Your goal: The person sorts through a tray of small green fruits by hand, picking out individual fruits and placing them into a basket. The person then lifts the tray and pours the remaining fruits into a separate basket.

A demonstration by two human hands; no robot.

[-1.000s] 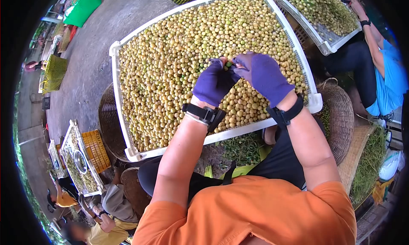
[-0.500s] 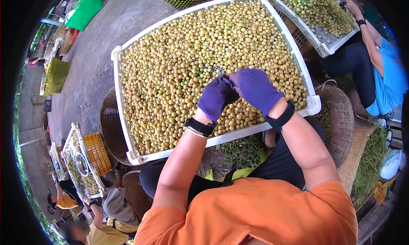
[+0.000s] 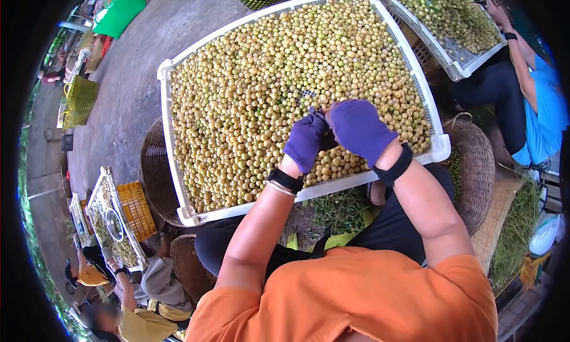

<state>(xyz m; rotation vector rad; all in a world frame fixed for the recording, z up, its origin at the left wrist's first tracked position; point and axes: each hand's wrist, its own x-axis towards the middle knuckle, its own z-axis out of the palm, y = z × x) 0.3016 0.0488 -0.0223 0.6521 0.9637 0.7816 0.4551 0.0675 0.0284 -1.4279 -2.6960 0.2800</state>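
Note:
A wide white mesh tray [image 3: 172, 134] is filled with small round yellow-brown and greenish fruits [image 3: 249, 104]. Over its near right part, my left hand [image 3: 307, 141] and my right hand [image 3: 360, 131] meet, both in purple gloves with bare fingertips. The fingers of each hand are bent and closed, with their tips together just above the fruits. Whatever lies between them is too small and too covered to make out. A small patch of bare mesh [image 3: 307, 93] shows just beyond my fingertips.
Woven baskets [image 3: 475, 164] stand under the tray's sides. At upper right, a co-worker in blue [image 3: 543, 116] works at a second tray [image 3: 457, 65] of fruits and stems. Other people sit at lower left near a tray with a round opening [image 3: 114, 223] and a yellow crate [image 3: 138, 211].
My left hand has shifted slightly right and down, its fingers still against the right hand's. The right hand has barely moved. A co-worker's hand at lower left has risen to the tray there.

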